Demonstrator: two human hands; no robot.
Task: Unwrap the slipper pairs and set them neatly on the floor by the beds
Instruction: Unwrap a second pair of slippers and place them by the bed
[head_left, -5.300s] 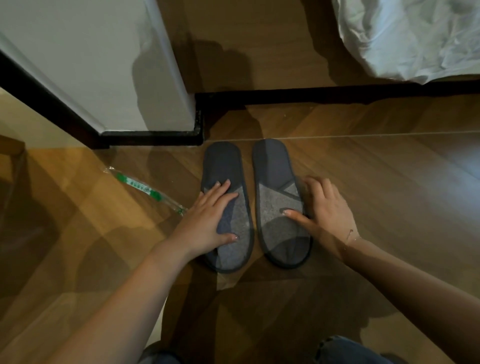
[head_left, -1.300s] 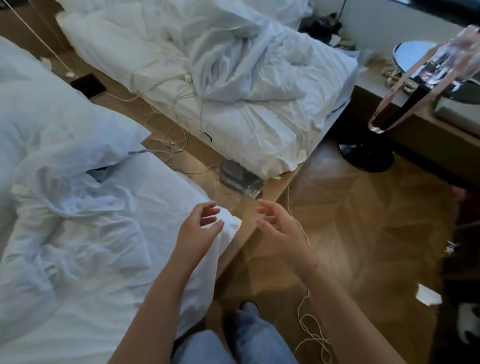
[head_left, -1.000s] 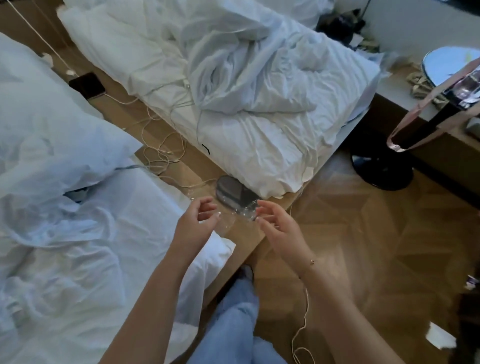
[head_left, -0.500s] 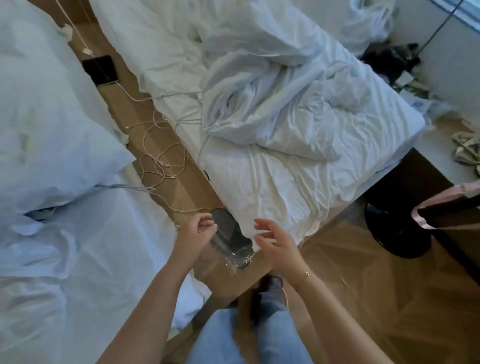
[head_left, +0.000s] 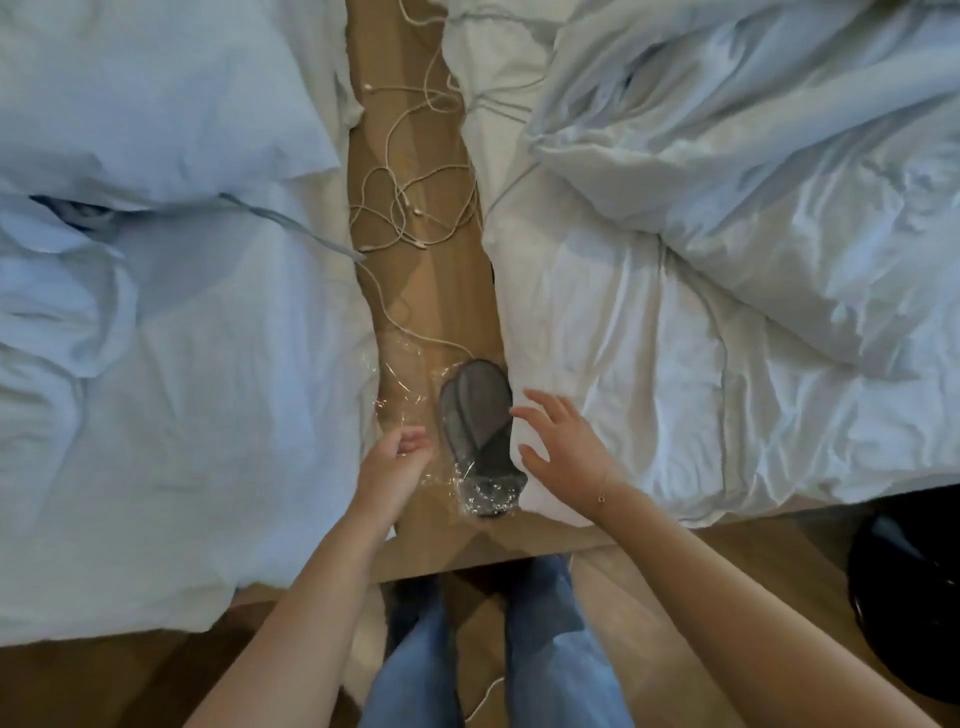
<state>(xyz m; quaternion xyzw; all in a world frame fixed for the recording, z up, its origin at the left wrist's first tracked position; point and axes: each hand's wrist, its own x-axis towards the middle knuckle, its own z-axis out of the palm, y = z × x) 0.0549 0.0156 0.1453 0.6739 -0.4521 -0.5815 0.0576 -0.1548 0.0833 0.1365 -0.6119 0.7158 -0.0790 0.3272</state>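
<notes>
A grey slipper pair (head_left: 477, 421), stacked and lying in a clear plastic wrapper (head_left: 402, 384), rests on the wooden strip (head_left: 415, 291) between two beds. The wrapper spreads out to the left of the slippers and bunches over their near end. My left hand (head_left: 396, 465) hovers just left of the pair, fingers curled loosely at the wrapper's edge; I cannot tell if it pinches the film. My right hand (head_left: 558, 441) is spread open just right of the slippers, fingertips almost touching them.
White rumpled bedding covers the left bed (head_left: 171, 332) and the right bed (head_left: 727, 260). Tangled white cables (head_left: 410, 208) lie on the strip beyond the slippers. A black round lamp base (head_left: 914, 592) stands on the floor at right. My jeans-clad legs (head_left: 467, 649) are below.
My view has swung down over the gap between the beds. Both hands have come closer to the wrapped slippers, one on each side.
</notes>
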